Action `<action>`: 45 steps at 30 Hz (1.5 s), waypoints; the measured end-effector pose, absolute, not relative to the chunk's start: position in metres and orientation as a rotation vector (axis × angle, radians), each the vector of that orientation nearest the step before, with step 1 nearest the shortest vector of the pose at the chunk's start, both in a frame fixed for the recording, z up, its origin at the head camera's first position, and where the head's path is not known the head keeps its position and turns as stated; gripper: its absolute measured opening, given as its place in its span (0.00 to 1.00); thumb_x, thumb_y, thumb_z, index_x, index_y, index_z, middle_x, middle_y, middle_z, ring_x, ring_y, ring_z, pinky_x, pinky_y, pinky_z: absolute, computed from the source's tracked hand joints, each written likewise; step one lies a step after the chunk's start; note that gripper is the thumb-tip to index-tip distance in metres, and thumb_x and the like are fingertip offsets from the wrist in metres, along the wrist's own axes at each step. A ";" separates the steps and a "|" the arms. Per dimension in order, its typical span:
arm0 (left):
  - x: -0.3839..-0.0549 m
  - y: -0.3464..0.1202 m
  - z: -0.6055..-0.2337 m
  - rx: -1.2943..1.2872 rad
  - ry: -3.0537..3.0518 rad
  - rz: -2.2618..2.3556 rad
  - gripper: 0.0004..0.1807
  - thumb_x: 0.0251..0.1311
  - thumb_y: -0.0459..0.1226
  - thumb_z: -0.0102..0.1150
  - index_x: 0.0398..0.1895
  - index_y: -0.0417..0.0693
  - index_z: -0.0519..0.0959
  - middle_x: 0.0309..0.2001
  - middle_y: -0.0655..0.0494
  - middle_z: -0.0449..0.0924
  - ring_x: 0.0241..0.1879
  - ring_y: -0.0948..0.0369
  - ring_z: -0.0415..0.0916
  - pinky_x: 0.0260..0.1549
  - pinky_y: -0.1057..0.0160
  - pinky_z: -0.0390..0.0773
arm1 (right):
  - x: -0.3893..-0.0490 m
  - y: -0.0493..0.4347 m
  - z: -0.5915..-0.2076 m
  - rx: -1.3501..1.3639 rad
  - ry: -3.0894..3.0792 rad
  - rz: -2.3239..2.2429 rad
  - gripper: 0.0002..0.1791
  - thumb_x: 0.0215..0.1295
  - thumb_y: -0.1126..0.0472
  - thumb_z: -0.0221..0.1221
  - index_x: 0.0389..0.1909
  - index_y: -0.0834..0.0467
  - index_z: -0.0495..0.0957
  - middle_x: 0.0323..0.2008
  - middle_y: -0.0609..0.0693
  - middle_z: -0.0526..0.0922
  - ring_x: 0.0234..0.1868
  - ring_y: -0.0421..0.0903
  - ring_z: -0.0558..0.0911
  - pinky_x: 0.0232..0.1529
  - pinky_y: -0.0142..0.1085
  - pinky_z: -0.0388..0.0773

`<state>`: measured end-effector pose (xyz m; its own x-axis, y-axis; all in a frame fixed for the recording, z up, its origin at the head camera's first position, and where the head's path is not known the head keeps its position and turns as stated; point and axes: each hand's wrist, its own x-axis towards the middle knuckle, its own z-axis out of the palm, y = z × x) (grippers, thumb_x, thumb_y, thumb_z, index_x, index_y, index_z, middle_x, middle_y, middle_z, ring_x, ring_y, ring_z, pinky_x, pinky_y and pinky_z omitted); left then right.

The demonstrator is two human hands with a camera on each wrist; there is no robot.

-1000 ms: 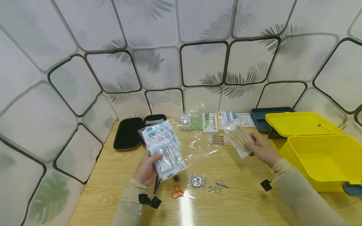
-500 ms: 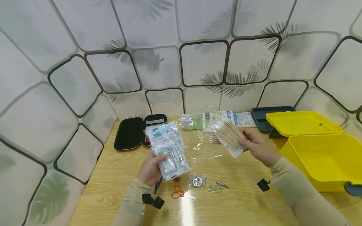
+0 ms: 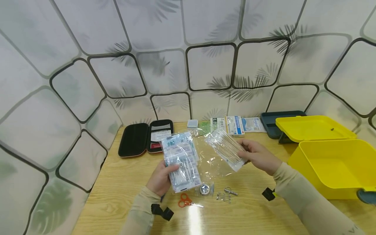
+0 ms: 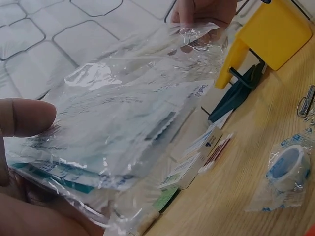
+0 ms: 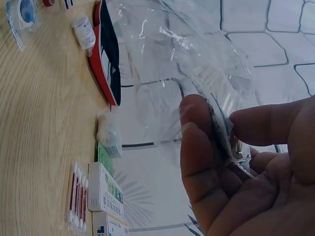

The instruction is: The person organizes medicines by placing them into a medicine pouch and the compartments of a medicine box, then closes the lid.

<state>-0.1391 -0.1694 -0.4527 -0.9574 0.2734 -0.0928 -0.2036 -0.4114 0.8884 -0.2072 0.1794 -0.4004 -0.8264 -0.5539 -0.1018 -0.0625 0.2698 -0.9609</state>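
Observation:
In the head view my left hand (image 3: 161,179) grips a clear plastic bag (image 3: 215,156) of flat white-and-blue packets (image 3: 183,166), thumb on top. The bag's loose clear part spreads to the right, beneath the other pack. My right hand (image 3: 258,156) pinches a clear pack of wooden-stick cotton swabs (image 3: 226,147), held tilted over the bag's clear part. Up close in the left wrist view, my left thumb (image 4: 29,118) presses on the packets (image 4: 118,123). The right wrist view has the swab pack (image 5: 221,115) edge-on between thumb and fingers, with the clear film (image 5: 157,64) behind it.
An unzipped black case (image 3: 133,140) lies back left. Medicine boxes (image 3: 235,125) line the wall; a yellow box (image 3: 337,166) and a dark tray (image 3: 271,127) stand right. Orange scissors (image 3: 184,200), wrapped tape (image 3: 204,189) and safety pins (image 3: 224,196) lie in front.
My right hand has moved left with the swab pack, over the bag's clear part. My left hand has shifted right and slightly down with the packets, and the clear film has come forward with it.

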 end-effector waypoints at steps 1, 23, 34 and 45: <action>-0.139 -0.169 -0.453 0.097 1.510 2.414 0.29 0.67 0.30 0.48 0.70 0.38 0.55 0.57 0.46 0.76 0.54 0.51 0.76 0.53 0.53 0.76 | -0.207 0.179 -0.400 -0.552 2.127 -1.574 0.20 0.73 0.65 0.48 0.62 0.69 0.63 0.49 0.64 0.77 0.42 0.53 0.81 0.40 0.42 0.83; -0.135 -0.157 -0.459 0.182 1.564 2.230 0.29 0.69 0.32 0.49 0.71 0.42 0.56 0.61 0.41 0.72 0.55 0.50 0.76 0.52 0.53 0.77 | -0.196 0.158 -0.407 -0.667 1.976 -1.464 0.26 0.61 0.61 0.65 0.56 0.70 0.70 0.41 0.60 0.83 0.37 0.49 0.83 0.37 0.41 0.83; -0.133 -0.148 -0.457 0.186 1.567 2.193 0.31 0.68 0.33 0.51 0.72 0.47 0.54 0.60 0.41 0.73 0.53 0.48 0.77 0.50 0.50 0.78 | -0.183 0.142 -0.406 -0.668 2.203 -1.320 0.21 0.53 0.55 0.71 0.42 0.60 0.74 0.31 0.53 0.77 0.32 0.49 0.76 0.30 0.38 0.79; -0.134 -0.147 -0.457 0.219 1.580 2.188 0.30 0.69 0.33 0.49 0.72 0.46 0.53 0.60 0.38 0.72 0.53 0.47 0.77 0.50 0.50 0.78 | -0.181 0.137 -0.407 -0.697 2.164 -1.436 0.11 0.58 0.64 0.66 0.32 0.63 0.73 0.30 0.54 0.79 0.28 0.47 0.80 0.29 0.38 0.82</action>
